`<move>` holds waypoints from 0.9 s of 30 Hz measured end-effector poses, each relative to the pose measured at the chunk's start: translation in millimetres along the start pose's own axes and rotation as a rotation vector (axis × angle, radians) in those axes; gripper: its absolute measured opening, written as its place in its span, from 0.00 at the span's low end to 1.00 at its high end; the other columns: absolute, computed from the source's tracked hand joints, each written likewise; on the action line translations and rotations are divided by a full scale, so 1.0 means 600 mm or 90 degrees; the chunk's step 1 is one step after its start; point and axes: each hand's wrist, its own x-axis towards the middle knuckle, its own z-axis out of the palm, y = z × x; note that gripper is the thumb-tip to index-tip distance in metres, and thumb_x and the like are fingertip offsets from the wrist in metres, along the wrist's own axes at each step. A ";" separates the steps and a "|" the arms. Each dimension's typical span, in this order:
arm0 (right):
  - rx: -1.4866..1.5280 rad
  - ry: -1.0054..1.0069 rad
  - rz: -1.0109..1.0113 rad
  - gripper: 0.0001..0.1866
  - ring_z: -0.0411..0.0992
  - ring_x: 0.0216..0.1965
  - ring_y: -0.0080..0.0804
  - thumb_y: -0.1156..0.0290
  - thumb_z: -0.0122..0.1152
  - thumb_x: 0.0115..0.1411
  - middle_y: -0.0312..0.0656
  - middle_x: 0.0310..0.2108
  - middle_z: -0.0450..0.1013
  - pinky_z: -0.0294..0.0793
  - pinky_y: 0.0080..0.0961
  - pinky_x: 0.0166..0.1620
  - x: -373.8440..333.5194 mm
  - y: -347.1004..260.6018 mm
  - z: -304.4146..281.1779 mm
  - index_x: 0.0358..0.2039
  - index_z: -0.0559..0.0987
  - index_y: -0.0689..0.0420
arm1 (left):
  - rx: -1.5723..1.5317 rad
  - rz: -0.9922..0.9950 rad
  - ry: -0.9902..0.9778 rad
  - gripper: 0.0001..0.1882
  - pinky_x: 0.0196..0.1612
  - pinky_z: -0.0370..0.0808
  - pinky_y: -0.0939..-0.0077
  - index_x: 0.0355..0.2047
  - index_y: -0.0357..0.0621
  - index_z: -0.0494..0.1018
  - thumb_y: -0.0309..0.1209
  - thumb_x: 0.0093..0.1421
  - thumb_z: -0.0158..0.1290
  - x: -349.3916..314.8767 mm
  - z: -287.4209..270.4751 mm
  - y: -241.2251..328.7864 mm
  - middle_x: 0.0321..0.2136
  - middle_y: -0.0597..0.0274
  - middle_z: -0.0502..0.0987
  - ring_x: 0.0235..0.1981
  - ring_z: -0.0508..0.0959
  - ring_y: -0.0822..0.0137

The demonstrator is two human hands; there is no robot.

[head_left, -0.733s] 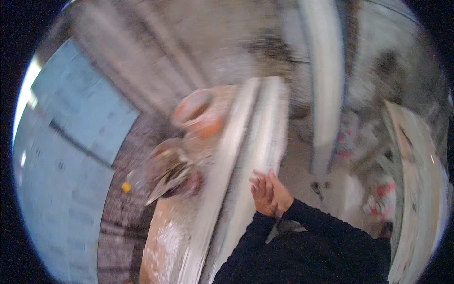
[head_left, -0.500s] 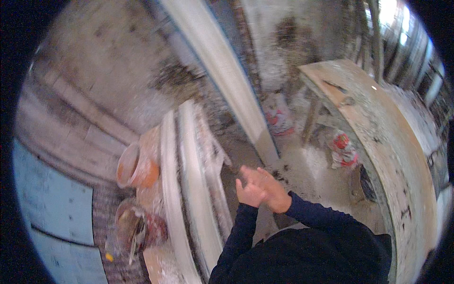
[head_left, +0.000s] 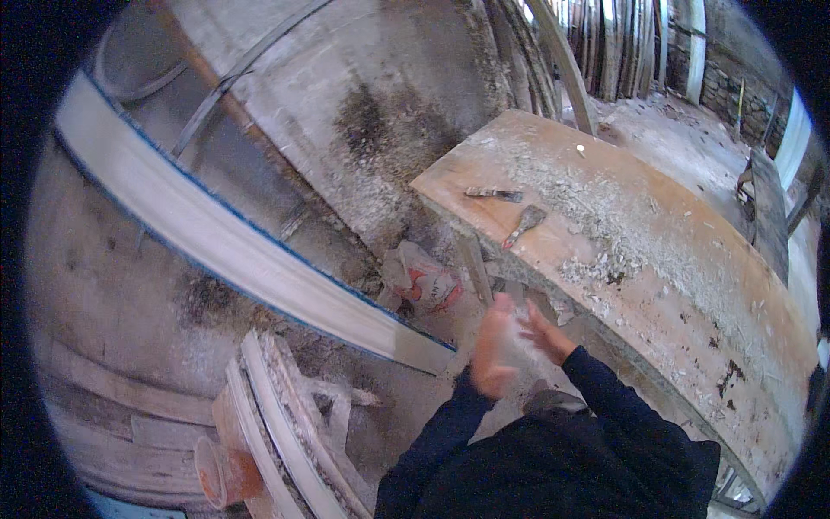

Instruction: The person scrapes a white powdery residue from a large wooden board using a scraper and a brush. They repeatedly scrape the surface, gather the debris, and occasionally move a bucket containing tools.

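Observation:
My left hand (head_left: 494, 348) is raised in front of me, palm turned inward and fingers stretched out, somewhat smeared by motion. Facing it across a small gap is my right hand (head_left: 545, 334), its fingers spread apart. I see nothing held in either one. Both are just left of the near edge of a wooden worktable (head_left: 497, 138). On that table lie a putty knife (head_left: 494, 194) and a wider scraper (head_left: 526, 225), beside a spread of dry white plaster crumbs (head_left: 635, 229).
A long white moulding with blue edges (head_left: 251, 251) slants from the upper left down toward my hands. White mouldings (head_left: 285, 467) rest on a stand at the lower left, near an orange bucket (head_left: 226, 474). A printed sack (head_left: 424, 277) sits on the floor beside the table leg (head_left: 474, 264).
My view has swung right toward the worktable. My hands, touching or overlapping half a second ago, have come apart and now face each other.

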 end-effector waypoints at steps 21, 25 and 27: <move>-0.996 0.338 -0.201 0.25 0.63 0.46 0.45 0.75 0.53 0.43 0.44 0.50 0.61 0.67 0.39 0.44 0.343 -0.187 -0.137 0.45 0.72 0.40 | 0.597 -0.240 -0.296 0.38 0.55 0.51 0.45 0.60 0.58 0.50 0.43 0.49 0.52 0.382 -0.053 -0.712 0.54 0.54 0.62 0.58 0.56 0.52; -0.947 0.380 -0.161 0.19 0.64 0.45 0.46 0.70 0.56 0.43 0.46 0.51 0.60 0.68 0.40 0.43 0.372 -0.170 -0.150 0.40 0.74 0.43 | 0.543 -0.160 -0.425 0.26 0.53 0.52 0.44 0.49 0.66 0.67 0.46 0.48 0.53 0.411 -0.040 -0.777 0.49 0.62 0.67 0.52 0.61 0.57; -0.912 0.400 -0.171 0.18 0.64 0.45 0.46 0.68 0.58 0.42 0.45 0.51 0.60 0.68 0.40 0.43 0.377 -0.166 -0.150 0.37 0.74 0.44 | 0.473 -0.115 -0.424 0.20 0.52 0.54 0.49 0.43 0.63 0.71 0.42 0.47 0.54 0.429 -0.045 -0.786 0.40 0.60 0.69 0.45 0.66 0.60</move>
